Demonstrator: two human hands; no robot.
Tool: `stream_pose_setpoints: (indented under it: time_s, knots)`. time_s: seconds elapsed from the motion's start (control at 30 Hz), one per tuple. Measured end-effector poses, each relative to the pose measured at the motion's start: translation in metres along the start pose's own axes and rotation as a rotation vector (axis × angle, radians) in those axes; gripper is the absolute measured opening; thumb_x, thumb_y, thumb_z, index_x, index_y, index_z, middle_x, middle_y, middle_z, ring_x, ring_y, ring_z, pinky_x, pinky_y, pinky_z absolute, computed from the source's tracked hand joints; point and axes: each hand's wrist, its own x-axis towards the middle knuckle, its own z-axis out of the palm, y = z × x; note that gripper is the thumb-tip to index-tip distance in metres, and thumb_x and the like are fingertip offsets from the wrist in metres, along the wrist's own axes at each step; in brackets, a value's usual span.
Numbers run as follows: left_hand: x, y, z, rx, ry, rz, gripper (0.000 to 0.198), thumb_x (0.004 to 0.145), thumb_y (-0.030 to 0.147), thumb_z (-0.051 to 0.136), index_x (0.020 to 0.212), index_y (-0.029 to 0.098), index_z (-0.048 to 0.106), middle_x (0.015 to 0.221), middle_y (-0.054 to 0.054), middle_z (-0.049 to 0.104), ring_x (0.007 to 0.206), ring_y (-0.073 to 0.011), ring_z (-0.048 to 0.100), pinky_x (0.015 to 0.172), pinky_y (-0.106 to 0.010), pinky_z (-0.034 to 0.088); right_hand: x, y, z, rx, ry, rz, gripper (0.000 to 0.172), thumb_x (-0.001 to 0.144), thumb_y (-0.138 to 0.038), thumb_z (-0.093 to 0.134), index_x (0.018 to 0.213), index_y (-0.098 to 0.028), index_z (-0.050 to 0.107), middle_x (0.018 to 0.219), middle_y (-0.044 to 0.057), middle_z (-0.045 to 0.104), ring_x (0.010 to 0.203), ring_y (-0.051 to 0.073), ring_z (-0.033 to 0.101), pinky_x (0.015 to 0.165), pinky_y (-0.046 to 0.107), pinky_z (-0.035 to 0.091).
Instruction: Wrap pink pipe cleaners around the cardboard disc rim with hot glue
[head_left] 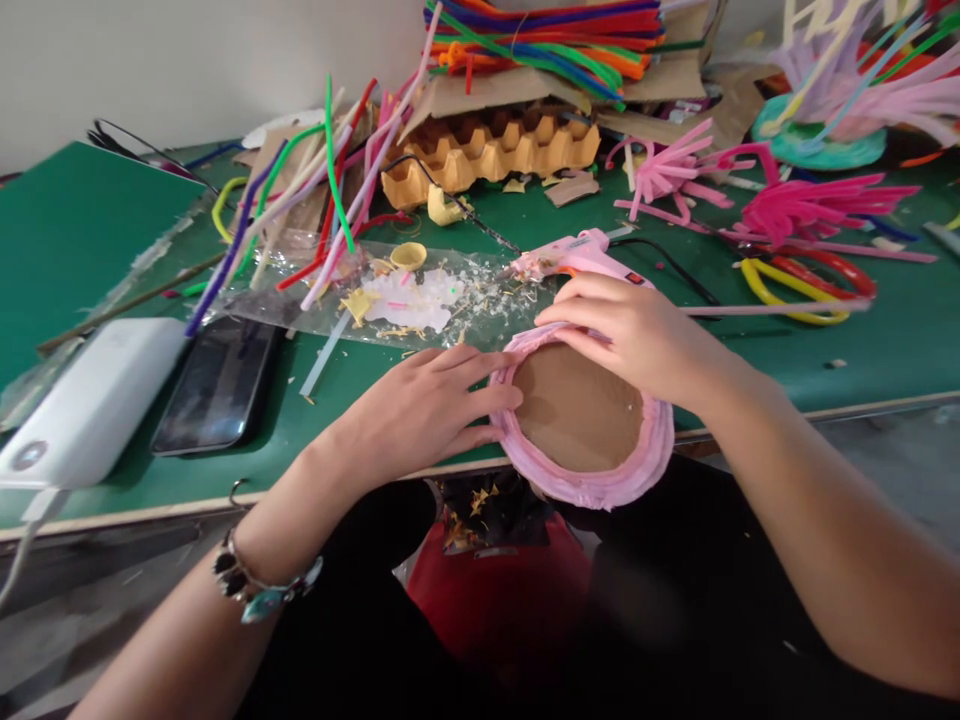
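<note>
A round cardboard base (577, 410) with a raised, layered pale pink rim overhangs the table's front edge. The rim's strips look like pipe cleaners. My left hand (431, 408) grips the rim on its left side, thumb inside and fingers outside. At the far edge my right hand (637, 335) is closed on the rim, fingertips pressing the pink strip. Just beyond the right fingers lies a pink hot glue gun (581, 255), its nozzle pointing left.
A plastic sheet with glue scraps (405, 300) lies ahead. On the left are a phone (217, 385) and a white power bank (94, 400). An egg carton (495, 155), bundled pipe cleaners (555, 40) and scissors (802, 285) stand farther back. A red bin (495, 600) sits below.
</note>
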Motion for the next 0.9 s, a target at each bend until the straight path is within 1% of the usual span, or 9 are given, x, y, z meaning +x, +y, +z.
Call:
stream_pose_setpoints:
  time_s: [0.1,0.2,0.4,0.6,0.77,0.9]
  knots:
    - [0.0001,-0.0002,0.0006,0.001,0.001,-0.003,0.035,0.088,0.046,0.030,0.108,0.026,0.051,0.124,-0.005,0.050,0.104,-0.0205,0.050,0.080,-0.033,0.045,-0.0036,0.0031,-0.0058,0.024,-0.002,0.006,0.019,0.085,-0.019,0.043,0.085,-0.018,0.062,0.089,0.007,0.057,0.086,0.017,0.054,0.077,0.034,0.044]
    - [0.0001,-0.0004,0.0006,-0.007,0.001,-0.002,0.035,0.088,0.046,0.031,0.108,0.026,0.051,0.126,-0.004,0.049,0.105,-0.0206,0.049,0.081,-0.034,0.044,-0.0071,0.0067,-0.0077,0.025,0.011,0.019,0.019,0.085,-0.020,0.043,0.083,-0.018,0.062,0.089,0.007,0.056,0.085,0.017,0.055,0.078,0.035,0.044]
    - [0.0003,-0.0005,-0.0004,-0.013,-0.023,-0.003,0.034,0.088,0.046,0.032,0.109,0.026,0.051,0.127,-0.004,0.048,0.105,-0.0202,0.048,0.083,-0.034,0.044,-0.0107,0.0108,-0.0043,-0.038,-0.017,-0.008,0.025,0.086,-0.022,0.040,0.084,-0.018,0.065,0.087,0.007,0.057,0.079,0.016,0.054,0.070,0.033,0.044]
    - [0.0006,-0.0011,0.0012,-0.028,0.004,0.015,0.033,0.089,0.044,0.031,0.108,0.025,0.051,0.130,-0.005,0.046,0.104,-0.0213,0.050,0.079,-0.034,0.045,-0.0101,0.0076,-0.0022,-0.093,-0.030,-0.025,0.028,0.087,-0.020,0.037,0.081,-0.017,0.065,0.085,0.007,0.057,0.072,0.014,0.053,0.064,0.029,0.044]
    - [0.0008,-0.0031,0.0013,-0.082,-0.007,0.032,0.031,0.089,0.042,0.033,0.108,0.024,0.050,0.134,-0.003,0.043,0.108,-0.0207,0.047,0.085,-0.035,0.044,-0.0091,0.0052,-0.0012,-0.116,-0.046,-0.028,0.029,0.086,-0.017,0.037,0.077,-0.014,0.064,0.083,0.008,0.056,0.070,0.013,0.052,0.062,0.027,0.043]
    - [0.0007,-0.0065,-0.0002,-0.195,-0.010,0.020,0.029,0.088,0.040,0.038,0.106,0.022,0.052,0.133,-0.007,0.042,0.110,-0.0222,0.046,0.090,-0.040,0.041,-0.0089,0.0033,-0.0004,-0.118,-0.059,-0.008,0.030,0.086,-0.015,0.036,0.075,-0.013,0.064,0.084,0.008,0.055,0.069,0.013,0.051,0.062,0.028,0.042]
